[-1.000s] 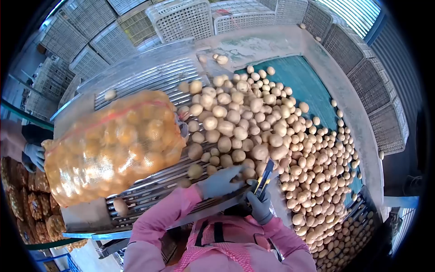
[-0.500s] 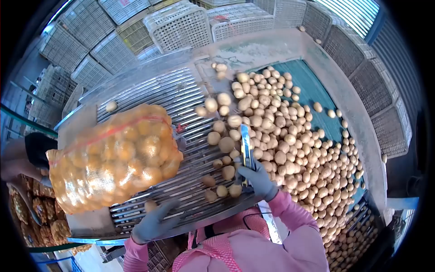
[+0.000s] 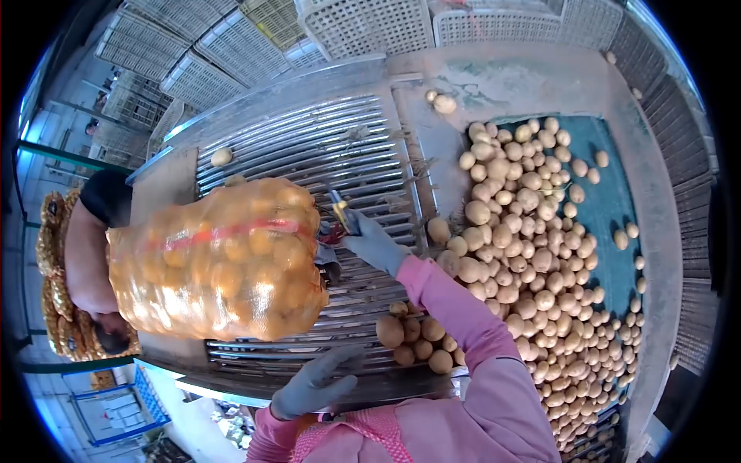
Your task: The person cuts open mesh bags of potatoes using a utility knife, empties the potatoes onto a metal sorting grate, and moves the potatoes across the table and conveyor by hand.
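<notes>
A big orange mesh bag of potatoes [image 3: 220, 266], with a red stripe, lies on its side on the metal roller table [image 3: 355, 162]. My right hand [image 3: 376, 243], in a grey glove, grips a narrow blue-and-yellow tool [image 3: 344, 212] whose exact kind I cannot make out. It is beside the bag's right end, close to the red tie [image 3: 333, 234]. My left hand [image 3: 316, 383], also gloved, hovers over the table's near edge with fingers apart and holds nothing. Several loose potatoes [image 3: 413, 333] sit on the rollers between my two arms.
A large heap of potatoes [image 3: 532, 255] covers much of the green belt [image 3: 606, 193] on the right. Plastic crates [image 3: 367, 27] line the back. At the left, another person [image 3: 96, 255] bends beside stacked potato bags [image 3: 55, 285].
My right hand has moved left with the tool, from the loose potatoes to the bag's end. The camera view has shifted. The other person now shows more fully, bent low.
</notes>
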The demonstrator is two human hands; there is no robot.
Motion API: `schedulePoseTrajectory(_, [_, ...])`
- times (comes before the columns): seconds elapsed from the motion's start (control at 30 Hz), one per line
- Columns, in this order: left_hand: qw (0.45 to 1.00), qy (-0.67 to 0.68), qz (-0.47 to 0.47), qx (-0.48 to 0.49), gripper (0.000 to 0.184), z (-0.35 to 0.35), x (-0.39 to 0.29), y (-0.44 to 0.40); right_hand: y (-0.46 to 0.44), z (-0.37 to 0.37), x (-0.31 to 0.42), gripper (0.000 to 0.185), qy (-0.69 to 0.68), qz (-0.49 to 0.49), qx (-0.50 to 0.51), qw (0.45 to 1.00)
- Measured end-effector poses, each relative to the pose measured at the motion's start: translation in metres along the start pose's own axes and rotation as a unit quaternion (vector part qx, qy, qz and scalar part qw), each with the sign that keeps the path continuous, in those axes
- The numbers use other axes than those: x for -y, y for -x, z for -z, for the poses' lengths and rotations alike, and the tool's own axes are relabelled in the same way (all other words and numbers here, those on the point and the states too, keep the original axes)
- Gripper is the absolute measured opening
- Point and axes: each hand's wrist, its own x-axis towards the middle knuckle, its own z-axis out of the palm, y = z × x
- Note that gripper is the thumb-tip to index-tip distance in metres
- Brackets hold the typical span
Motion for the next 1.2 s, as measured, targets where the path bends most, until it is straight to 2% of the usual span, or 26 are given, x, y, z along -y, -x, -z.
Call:
schedulePoseTrajectory(0.03, [0.985, -0.153, -0.075, 0.001, 0.048, 0.000, -0.012, -0.010, -0.010, -0.005, -0.008, 0.047, -0.030, 0.036, 0.003, 0.999])
schedulePoseTrajectory(0.07, [0.943, -0.299, -0.147, 0.007, 0.049, 0.001, -0.022, -0.018, -0.015, -0.007, -0.014, 0.047, -0.043, 0.029, 0.005, 0.999])
schedulePoseTrajectory(0.1, [0.904, -0.374, -0.203, -0.025, 0.049, 0.007, -0.028, -0.024, -0.018, -0.010, -0.017, 0.046, -0.039, -0.029, 0.025, 0.999])
schedulePoseTrajectory(0.13, [0.906, -0.376, -0.190, -0.029, 0.049, 0.012, -0.038, -0.029, -0.022, -0.011, -0.020, 0.044, -0.033, -0.084, 0.049, 0.995])
schedulePoseTrajectory(0.17, [0.883, -0.417, -0.203, -0.069, 0.049, 0.014, -0.055, -0.032, -0.027, -0.016, -0.050, 0.037, -0.051, -0.040, 0.013, 0.998])
schedulePoseTrajectory(0.2, [0.856, -0.457, -0.217, -0.107, 0.050, 0.016, -0.071, -0.039, -0.024, -0.016, -0.050, 0.037, -0.059, -0.042, 0.019, 0.997])
schedulePoseTrajectory(0.23, [0.856, -0.461, -0.209, -0.108, 0.050, 0.016, -0.087, -0.052, -0.019, -0.014, -0.049, 0.034, -0.119, -0.086, 0.018, 0.989])
schedulePoseTrajectory(0.3, [0.682, -0.695, -0.187, -0.129, 0.045, 0.012, -0.111, -0.085, -0.005, -0.009, -0.018, 0.024, -0.171, -0.161, -0.008, 0.972])
schedulePoseTrajectory(0.33, [0.683, -0.696, -0.181, -0.127, 0.045, 0.011, -0.106, -0.102, -0.003, -0.008, -0.025, 0.024, -0.175, -0.166, -0.005, 0.971])
schedulePoseTrajectory(0.4, [0.561, -0.808, -0.106, -0.144, 0.042, 0.019, -0.076, -0.135, -0.002, -0.008, -0.043, 0.020, -0.238, -0.178, -0.007, 0.955])
schedulePoseTrajectory(0.43, [0.561, -0.809, -0.101, -0.143, 0.042, 0.027, -0.061, -0.144, -0.001, -0.010, -0.048, 0.016, -0.281, -0.136, -0.030, 0.950])
schedulePoseTrajectory(0.5, [0.399, -0.910, 0.016, -0.115, 0.037, 0.045, -0.028, -0.161, -0.003, -0.007, -0.045, 0.016, -0.265, -0.128, -0.036, 0.955])
schedulePoseTrajectory(0.53, [0.397, -0.911, 0.017, -0.112, 0.037, 0.052, -0.007, -0.162, -0.005, -0.004, -0.042, 0.017, -0.246, -0.118, -0.044, 0.961])
schedulePoseTrajectory(0.6, [0.481, -0.856, 0.043, -0.186, 0.032, 0.054, 0.015, -0.158, -0.013, 0.000, -0.039, 0.017, -0.275, -0.120, -0.057, 0.952])
schedulePoseTrajectory(0.63, [0.480, -0.857, 0.044, -0.182, 0.032, 0.051, 0.013, -0.154, -0.016, 0.002, -0.038, 0.017, -0.299, -0.122, -0.070, 0.944])
schedulePoseTrajectory(0.7, [0.371, -0.924, 0.084, -0.026, 0.033, 0.027, -0.023, -0.150, -0.021, 0.005, -0.036, 0.018, -0.325, -0.171, -0.075, 0.927])
schedulePoseTrajectory(0.73, [0.371, -0.924, 0.085, -0.024, 0.033, 0.028, -0.021, -0.152, -0.024, 0.007, -0.036, 0.018, -0.347, -0.217, -0.080, 0.909])
schedulePoseTrajectory(0.77, [0.371, -0.925, 0.079, -0.030, 0.033, 0.030, -0.018, -0.153, -0.027, 0.003, -0.035, 0.018, -0.400, -0.203, -0.095, 0.889])
schedulePoseTrajectory(0.83, [0.374, -0.924, 0.078, -0.035, 0.034, 0.036, -0.016, -0.155, -0.032, 0.003, -0.034, 0.018, -0.390, -0.180, -0.089, 0.899])
schedulePoseTrajectory(0.9, [0.508, -0.856, 0.071, -0.062, 0.038, 0.042, -0.028, -0.165, -0.034, -0.001, -0.031, 0.019, -0.354, -0.143, -0.096, 0.919])
schedulePoseTrajectory(0.93, [0.507, -0.857, 0.073, -0.060, 0.038, 0.040, -0.034, -0.171, -0.034, -0.001, -0.031, 0.019, -0.356, -0.144, -0.095, 0.918])
schedulePoseTrajectory(1.0, [0.450, -0.877, 0.080, -0.146, 0.035, 0.030, -0.052, -0.187, -0.031, 0.001, -0.030, 0.020, -0.391, -0.126, -0.086, 0.907])
schedulePoseTrajectory(1.03, [0.450, -0.878, 0.080, -0.142, 0.035, 0.036, -0.054, -0.197, -0.029, 0.002, -0.031, 0.020, -0.393, -0.128, -0.089, 0.906])
schedulePoseTrajectory(1.1, [0.448, -0.863, 0.106, -0.209, 0.026, 0.050, -0.054, -0.223, -0.025, 0.006, -0.034, 0.020, -0.385, -0.128, -0.071, 0.911])
schedulePoseTrajectory(1.13, [0.450, -0.863, 0.104, -0.206, 0.026, 0.058, -0.048, -0.236, -0.024, 0.007, -0.037, 0.020, -0.384, -0.129, -0.075, 0.911])
schedulePoseTrajectory(1.2, [0.459, -0.849, 0.213, -0.151, 0.018, 0.071, -0.036, -0.258, -0.025, 0.009, -0.039, 0.020, -0.382, -0.131, -0.088, 0.911])
